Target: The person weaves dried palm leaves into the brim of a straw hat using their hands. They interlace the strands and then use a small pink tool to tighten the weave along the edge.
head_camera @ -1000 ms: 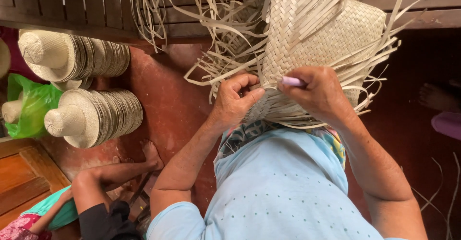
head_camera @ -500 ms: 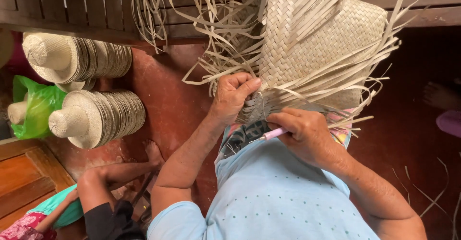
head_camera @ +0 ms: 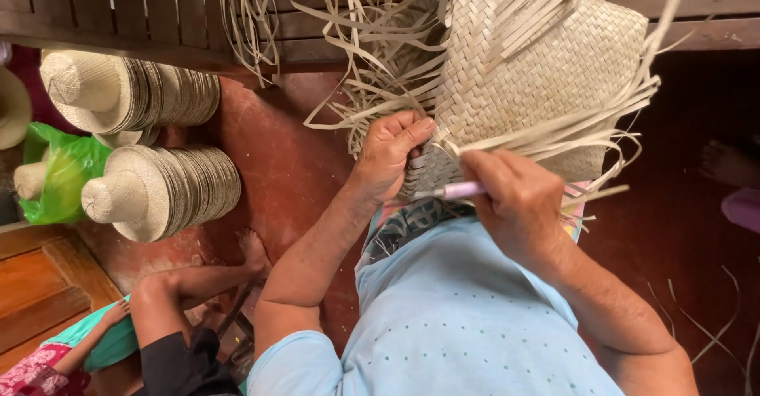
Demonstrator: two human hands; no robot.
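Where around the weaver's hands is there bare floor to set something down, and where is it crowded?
Bare red floor lies between the stacked woven hats and the left hand. Dark floor opens right of the right hand. The half-woven hat and loose strips crowd the middle.

One Head Camera, Looking Down

A single head-worn view faced steeply downward, close over the left hand (head_camera: 392,154) and right hand (head_camera: 514,202) at the woven piece (head_camera: 546,71), taking in the red floor (head_camera: 277,158) below. No second view overlapped it.
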